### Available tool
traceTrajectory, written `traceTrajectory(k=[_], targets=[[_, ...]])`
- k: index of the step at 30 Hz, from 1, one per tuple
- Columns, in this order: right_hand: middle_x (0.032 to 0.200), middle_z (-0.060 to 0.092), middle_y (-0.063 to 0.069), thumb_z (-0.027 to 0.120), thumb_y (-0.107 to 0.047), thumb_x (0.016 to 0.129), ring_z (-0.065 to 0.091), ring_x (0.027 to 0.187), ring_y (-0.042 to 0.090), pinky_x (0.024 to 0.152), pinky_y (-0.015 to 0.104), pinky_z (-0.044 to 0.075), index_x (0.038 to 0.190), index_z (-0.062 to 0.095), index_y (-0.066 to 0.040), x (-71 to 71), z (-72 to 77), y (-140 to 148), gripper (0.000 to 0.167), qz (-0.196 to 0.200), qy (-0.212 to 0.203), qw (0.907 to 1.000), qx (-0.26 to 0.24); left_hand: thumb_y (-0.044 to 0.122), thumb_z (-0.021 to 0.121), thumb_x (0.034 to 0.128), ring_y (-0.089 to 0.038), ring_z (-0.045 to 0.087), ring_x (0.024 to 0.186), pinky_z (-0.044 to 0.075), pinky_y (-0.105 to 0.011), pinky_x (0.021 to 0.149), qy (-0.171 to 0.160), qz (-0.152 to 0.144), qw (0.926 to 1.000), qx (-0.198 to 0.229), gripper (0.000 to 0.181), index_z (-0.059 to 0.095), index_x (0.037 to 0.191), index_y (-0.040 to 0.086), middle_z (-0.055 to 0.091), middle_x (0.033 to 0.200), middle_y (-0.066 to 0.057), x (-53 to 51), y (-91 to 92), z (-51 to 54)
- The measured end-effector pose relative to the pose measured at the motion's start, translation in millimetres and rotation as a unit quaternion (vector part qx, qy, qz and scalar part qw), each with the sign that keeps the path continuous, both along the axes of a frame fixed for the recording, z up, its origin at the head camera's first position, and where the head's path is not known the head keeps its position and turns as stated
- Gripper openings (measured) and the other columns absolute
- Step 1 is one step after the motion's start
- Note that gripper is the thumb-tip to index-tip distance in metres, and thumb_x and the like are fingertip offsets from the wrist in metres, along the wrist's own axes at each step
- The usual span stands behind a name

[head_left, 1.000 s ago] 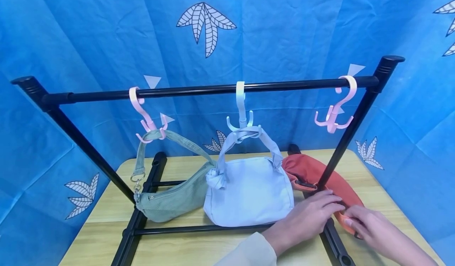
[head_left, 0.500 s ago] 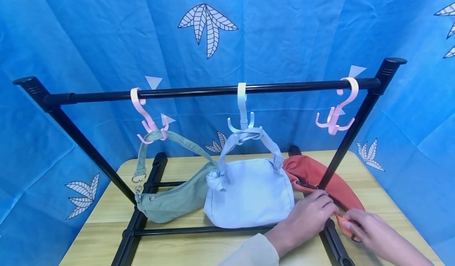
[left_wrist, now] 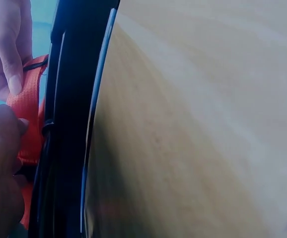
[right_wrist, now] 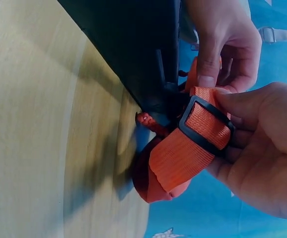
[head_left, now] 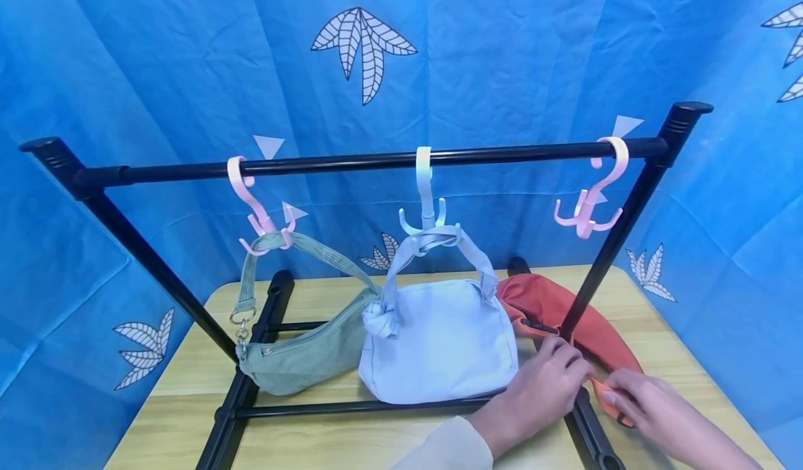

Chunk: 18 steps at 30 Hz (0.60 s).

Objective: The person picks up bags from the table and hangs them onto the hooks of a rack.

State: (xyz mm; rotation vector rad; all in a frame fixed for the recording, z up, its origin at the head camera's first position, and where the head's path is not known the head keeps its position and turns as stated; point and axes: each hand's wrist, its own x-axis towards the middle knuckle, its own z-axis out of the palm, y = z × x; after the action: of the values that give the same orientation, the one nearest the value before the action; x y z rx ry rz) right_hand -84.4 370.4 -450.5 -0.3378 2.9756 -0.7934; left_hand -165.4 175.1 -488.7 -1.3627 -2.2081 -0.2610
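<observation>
On the right of the table lies a red-orange bag (head_left: 605, 330), partly behind the rack's right post. My left hand (head_left: 542, 386) pinches its orange webbing strap (left_wrist: 30, 99) close to the post's foot. Farther right, my right hand (head_left: 661, 411) holds the same strap between thumb and fingers. A black slider buckle (right_wrist: 205, 124) sits on the strap at the right hand's fingers, as the right wrist view shows. Beyond the buckle a folded length of strap hangs down. Part of the bag is hidden by the post and the left hand.
A black rack (head_left: 351, 161) stands on the wooden table (head_left: 326, 445). A green bag (head_left: 307, 362) hangs from the left pink hook (head_left: 254, 205), a pale blue bag (head_left: 442, 344) from the middle hook (head_left: 426, 184). The right pink hook (head_left: 590, 201) bears nothing.
My left hand has shifted slightly left and toward me, away from the right hand. Its fingers are more bent, and more orange strap shows between the hands. The hanging bags stay put.
</observation>
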Motion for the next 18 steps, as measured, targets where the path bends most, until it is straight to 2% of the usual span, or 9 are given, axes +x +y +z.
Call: traceTrajectory(k=[6, 11, 14, 18], targets=[[0.072, 0.051, -0.013, 0.061, -0.017, 0.104, 0.044, 0.062, -0.006, 0.055, 0.02, 0.039, 0.087, 0.061, -0.018, -0.9, -0.3, -1.0, 0.017, -0.01, -0.018, 0.9997, 0.013, 0.027, 0.059, 0.1023, -0.009, 0.056, 0.116, 0.044, -0.019, 0.111, 0.006, -0.015, 0.9998, 0.013, 0.019, 0.073, 0.115, 0.028, 0.068, 0.113, 0.011, -2.7, 1.8, -2.9], [0.074, 0.052, -0.011, 0.061, -0.016, 0.104, 0.044, 0.063, -0.006, 0.055, 0.02, 0.039, 0.089, 0.062, -0.016, -1.9, -0.4, 0.2, 0.015, -0.009, -0.03, 0.9993, 0.021, 0.031, 0.061, 0.0995, -0.009, 0.056, 0.116, 0.039, -0.023, 0.115, 0.004, -0.032, 0.9995, 0.007, 0.015, 0.072, 0.109, 0.028, 0.067, 0.11, 0.012, -7.3, 3.4, -3.8], [0.074, 0.051, -0.011, 0.061, -0.016, 0.105, 0.044, 0.063, -0.006, 0.055, 0.02, 0.039, 0.089, 0.062, -0.015, -1.1, -1.1, 0.9, 0.016, -0.003, -0.026, 0.9994, 0.021, 0.032, 0.063, 0.0969, -0.007, 0.057, 0.115, 0.038, -0.024, 0.115, 0.003, -0.036, 0.9993, 0.007, 0.013, 0.072, 0.105, 0.028, 0.067, 0.107, 0.014, -9.1, 4.8, -4.0], [0.074, 0.051, -0.01, 0.061, -0.016, 0.104, 0.044, 0.063, -0.006, 0.056, 0.02, 0.039, 0.091, 0.063, -0.015, -1.4, -0.2, 2.0, 0.013, -0.009, -0.042, 0.9987, 0.026, 0.033, 0.062, 0.0969, -0.007, 0.056, 0.114, 0.037, -0.024, 0.115, 0.005, -0.029, 0.9996, 0.003, 0.013, 0.072, 0.104, 0.029, 0.067, 0.107, 0.015, -8.2, 6.6, -4.3]])
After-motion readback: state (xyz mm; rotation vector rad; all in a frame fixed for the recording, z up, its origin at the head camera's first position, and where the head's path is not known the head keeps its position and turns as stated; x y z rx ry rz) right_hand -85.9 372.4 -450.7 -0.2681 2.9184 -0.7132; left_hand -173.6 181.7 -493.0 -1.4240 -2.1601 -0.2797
